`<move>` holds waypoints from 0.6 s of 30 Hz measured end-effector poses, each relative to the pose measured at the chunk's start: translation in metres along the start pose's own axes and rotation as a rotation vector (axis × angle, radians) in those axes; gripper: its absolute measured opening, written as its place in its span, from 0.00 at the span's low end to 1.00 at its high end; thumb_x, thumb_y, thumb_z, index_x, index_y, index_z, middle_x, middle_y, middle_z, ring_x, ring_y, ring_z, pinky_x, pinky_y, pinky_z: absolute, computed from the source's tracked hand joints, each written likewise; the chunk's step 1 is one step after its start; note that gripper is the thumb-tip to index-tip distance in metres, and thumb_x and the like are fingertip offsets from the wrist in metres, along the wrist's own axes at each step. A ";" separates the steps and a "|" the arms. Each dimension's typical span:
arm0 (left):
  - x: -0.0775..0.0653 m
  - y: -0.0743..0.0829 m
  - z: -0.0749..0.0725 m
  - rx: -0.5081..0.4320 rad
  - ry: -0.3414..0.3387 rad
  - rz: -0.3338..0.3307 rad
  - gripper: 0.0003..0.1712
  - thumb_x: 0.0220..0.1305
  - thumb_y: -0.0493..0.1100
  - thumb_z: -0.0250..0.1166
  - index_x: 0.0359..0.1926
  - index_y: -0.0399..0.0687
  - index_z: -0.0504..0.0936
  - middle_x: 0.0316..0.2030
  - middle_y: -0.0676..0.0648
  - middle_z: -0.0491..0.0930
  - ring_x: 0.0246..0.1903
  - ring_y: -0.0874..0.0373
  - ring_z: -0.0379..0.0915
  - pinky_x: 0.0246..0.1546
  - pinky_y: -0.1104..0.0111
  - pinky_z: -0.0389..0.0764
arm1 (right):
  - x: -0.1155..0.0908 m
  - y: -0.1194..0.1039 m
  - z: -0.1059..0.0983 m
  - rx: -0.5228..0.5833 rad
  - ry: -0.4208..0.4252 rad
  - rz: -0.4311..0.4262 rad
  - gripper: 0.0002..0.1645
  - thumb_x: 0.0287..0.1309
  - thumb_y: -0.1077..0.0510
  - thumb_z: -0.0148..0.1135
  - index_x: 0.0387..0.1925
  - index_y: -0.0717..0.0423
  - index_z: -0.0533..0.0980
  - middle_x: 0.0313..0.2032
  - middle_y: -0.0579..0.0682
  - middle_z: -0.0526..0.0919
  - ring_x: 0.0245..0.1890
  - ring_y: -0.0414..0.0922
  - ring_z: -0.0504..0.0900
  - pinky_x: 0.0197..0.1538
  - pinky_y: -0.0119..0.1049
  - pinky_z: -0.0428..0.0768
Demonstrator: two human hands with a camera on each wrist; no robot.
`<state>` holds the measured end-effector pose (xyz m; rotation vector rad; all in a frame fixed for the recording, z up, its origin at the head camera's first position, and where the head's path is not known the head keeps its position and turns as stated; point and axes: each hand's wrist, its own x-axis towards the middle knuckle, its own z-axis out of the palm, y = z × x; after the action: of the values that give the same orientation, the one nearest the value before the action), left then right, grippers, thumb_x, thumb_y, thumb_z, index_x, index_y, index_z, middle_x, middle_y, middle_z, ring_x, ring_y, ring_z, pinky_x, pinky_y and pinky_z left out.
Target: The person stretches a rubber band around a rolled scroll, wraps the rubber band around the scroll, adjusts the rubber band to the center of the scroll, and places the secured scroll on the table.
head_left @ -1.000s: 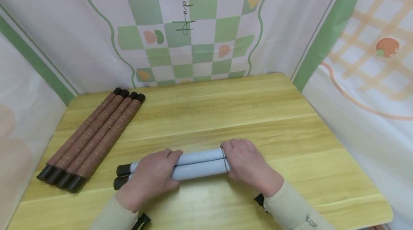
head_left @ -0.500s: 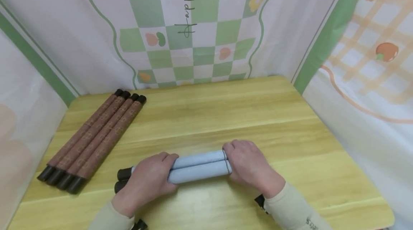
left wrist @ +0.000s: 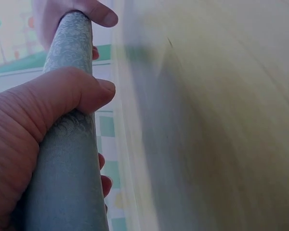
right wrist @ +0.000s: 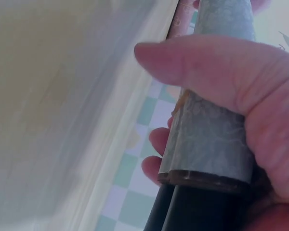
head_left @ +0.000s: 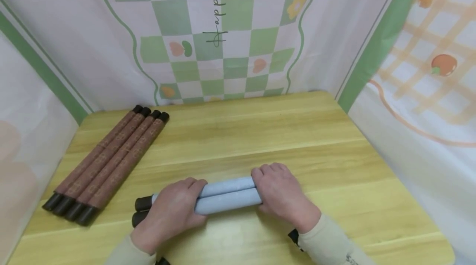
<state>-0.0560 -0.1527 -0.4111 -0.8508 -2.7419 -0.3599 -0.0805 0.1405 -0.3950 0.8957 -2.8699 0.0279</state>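
Two pale blue rolled scrolls (head_left: pixel 228 202) with black end knobs (head_left: pixel 143 204) lie side by side between my hands, a little above or on the table; which, I cannot tell. My left hand (head_left: pixel 172 211) grips both near their left end, thumb curled over the patterned roll (left wrist: pixel 70 168). Around their right part my right hand (head_left: pixel 282 195) is wrapped, its thumb across the patterned surface (right wrist: pixel 212 139). Black rods (right wrist: pixel 202 211) stick out past the brown-edged end. A bit of tan cord (right wrist: pixel 180 102) shows below that thumb.
Several brown patterned scrolls (head_left: pixel 111 162) with black ends lie in a slanted row at the table's left. The wooden table (head_left: pixel 316 145) has rounded corners. Printed cloth (head_left: pixel 238 34) hangs behind it and at both sides.
My right hand has shifted slightly left along the blue scrolls, and the cord seen beside it is now hidden in the head view. The head view has tilted slightly upward.
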 end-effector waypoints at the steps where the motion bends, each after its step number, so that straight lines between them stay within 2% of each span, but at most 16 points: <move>1: 0.000 0.000 0.000 0.001 0.000 0.000 0.40 0.37 0.53 0.80 0.54 0.42 0.84 0.41 0.47 0.86 0.34 0.58 0.82 0.34 0.64 0.84 | 0.000 -0.001 0.001 -0.003 0.003 -0.003 0.36 0.29 0.49 0.87 0.40 0.53 0.74 0.37 0.52 0.82 0.41 0.52 0.82 0.57 0.53 0.80; 6: 0.000 0.000 0.000 0.001 -0.007 0.001 0.39 0.37 0.53 0.80 0.54 0.42 0.84 0.41 0.47 0.86 0.34 0.58 0.82 0.33 0.64 0.84 | 0.000 -0.003 0.002 -0.013 0.021 -0.009 0.36 0.30 0.49 0.87 0.41 0.54 0.74 0.38 0.52 0.83 0.41 0.52 0.82 0.56 0.52 0.80; 18: 0.001 0.003 0.002 -0.035 -0.066 -0.008 0.39 0.38 0.51 0.79 0.55 0.43 0.84 0.42 0.47 0.86 0.36 0.59 0.82 0.35 0.65 0.85 | 0.002 -0.010 0.004 -0.006 -0.004 -0.034 0.37 0.30 0.46 0.85 0.44 0.53 0.77 0.38 0.51 0.84 0.42 0.52 0.83 0.55 0.51 0.81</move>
<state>-0.0552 -0.1490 -0.4121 -0.8751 -2.8079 -0.3892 -0.0768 0.1307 -0.3989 0.9444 -2.8562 0.0135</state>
